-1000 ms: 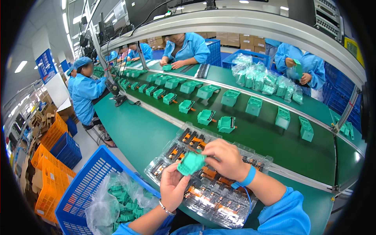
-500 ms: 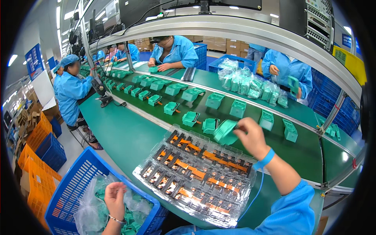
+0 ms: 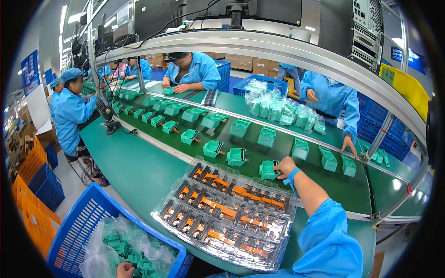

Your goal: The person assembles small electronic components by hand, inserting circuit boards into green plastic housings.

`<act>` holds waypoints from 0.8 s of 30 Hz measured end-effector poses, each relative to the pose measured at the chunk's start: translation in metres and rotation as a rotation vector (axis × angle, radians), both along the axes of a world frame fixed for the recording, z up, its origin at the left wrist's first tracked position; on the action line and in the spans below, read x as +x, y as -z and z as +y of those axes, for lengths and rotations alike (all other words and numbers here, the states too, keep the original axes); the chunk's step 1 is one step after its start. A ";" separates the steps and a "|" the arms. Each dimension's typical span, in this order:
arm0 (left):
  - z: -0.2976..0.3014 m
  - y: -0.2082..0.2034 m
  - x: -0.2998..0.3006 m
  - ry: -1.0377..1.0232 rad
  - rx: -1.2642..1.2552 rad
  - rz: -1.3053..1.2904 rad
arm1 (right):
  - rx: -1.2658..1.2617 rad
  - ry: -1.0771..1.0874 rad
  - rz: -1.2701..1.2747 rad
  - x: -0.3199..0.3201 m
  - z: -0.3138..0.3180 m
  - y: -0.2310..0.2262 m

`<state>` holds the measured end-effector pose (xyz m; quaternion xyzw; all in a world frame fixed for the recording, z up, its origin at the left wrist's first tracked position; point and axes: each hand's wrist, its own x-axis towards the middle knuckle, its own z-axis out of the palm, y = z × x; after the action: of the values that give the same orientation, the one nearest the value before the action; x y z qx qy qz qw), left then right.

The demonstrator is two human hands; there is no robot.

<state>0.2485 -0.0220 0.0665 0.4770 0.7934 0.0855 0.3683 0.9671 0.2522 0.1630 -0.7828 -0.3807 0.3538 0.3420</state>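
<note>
My right hand (image 3: 285,167), with a blue wrist strap, pinches the right end of a green plastic housing (image 3: 267,170) on the dark green belt. A small black part shows between its fingers and the housing. Close in front lies a clear plastic tray (image 3: 162,214) filled with black parts that have orange flexible strips. At the lower edge my left hand (image 3: 125,270) is only partly visible, its fingers curled among loose green plastic parts (image 3: 121,245) in a blue crate (image 3: 76,222). Whatever it grips is hidden.
Rows of green housings (image 3: 213,120) run along the belt. A metal frame (image 3: 259,44) crosses overhead. Across the belt, a co-worker's hand (image 3: 349,147) rests by the far rail, near bagged green parts (image 3: 273,109). Orange crates (image 3: 32,217) stand on the left floor.
My right hand has lowered the green housing onto the belt. My left hand has dropped down into the blue crate. The co-worker at right has put a housing on the belt.
</note>
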 end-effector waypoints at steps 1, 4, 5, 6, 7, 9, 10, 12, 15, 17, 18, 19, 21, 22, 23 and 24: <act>-0.003 0.008 -0.006 -0.037 -0.004 0.000 | -0.004 0.000 -0.004 -0.002 -0.004 -0.006; 0.001 0.068 -0.059 0.080 0.144 0.062 | -0.103 -0.068 -0.215 -0.022 -0.015 -0.033; 0.007 0.082 -0.076 0.079 0.142 0.060 | 0.098 -0.072 -0.411 -0.023 -0.017 -0.036; 0.017 0.097 -0.087 0.190 0.324 0.214 | 0.295 -0.067 -0.611 -0.023 -0.022 -0.038; 0.020 0.100 -0.089 0.293 0.505 0.371 | 0.333 -0.084 -0.491 -0.033 -0.030 -0.054; 0.030 0.103 -0.093 0.214 0.535 0.384 | 0.373 -0.155 -0.408 -0.048 -0.047 -0.076; 0.034 0.098 -0.092 0.127 0.565 0.406 | 0.417 -0.231 -0.316 -0.057 -0.054 -0.085; 0.041 0.082 -0.088 0.144 0.524 0.386 | 0.432 -0.284 -0.359 -0.078 -0.071 -0.093; 0.050 0.047 -0.060 -0.072 0.493 0.359 | 0.424 -0.388 -0.216 -0.105 -0.095 -0.100; 0.048 0.055 -0.075 -0.215 0.493 0.666 | 0.399 -0.490 -0.150 -0.130 -0.107 -0.104; 0.051 0.062 -0.088 -0.209 0.491 0.664 | 0.409 -0.546 -0.104 -0.139 -0.114 -0.103; 0.053 0.075 -0.110 -0.227 0.374 0.642 | 0.402 -0.633 -0.113 -0.146 -0.123 -0.102; 0.057 0.090 -0.143 -0.299 0.132 0.648 | 0.431 -0.847 -0.348 -0.162 -0.131 -0.105; 0.052 0.091 -0.155 -0.299 0.138 0.652 | 0.387 -0.902 -0.374 -0.169 -0.133 -0.105; 0.044 0.093 -0.165 -0.277 0.157 0.798 | 0.376 -0.923 -0.371 -0.174 -0.137 -0.106; 0.036 0.094 -0.176 -0.257 0.175 0.945 | 0.365 -0.946 -0.367 -0.178 -0.141 -0.108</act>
<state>0.0729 0.0144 -0.0271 0.3910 0.9159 -0.0291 -0.0863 0.7895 0.1114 0.2709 -0.5026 -0.8006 0.2548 0.2038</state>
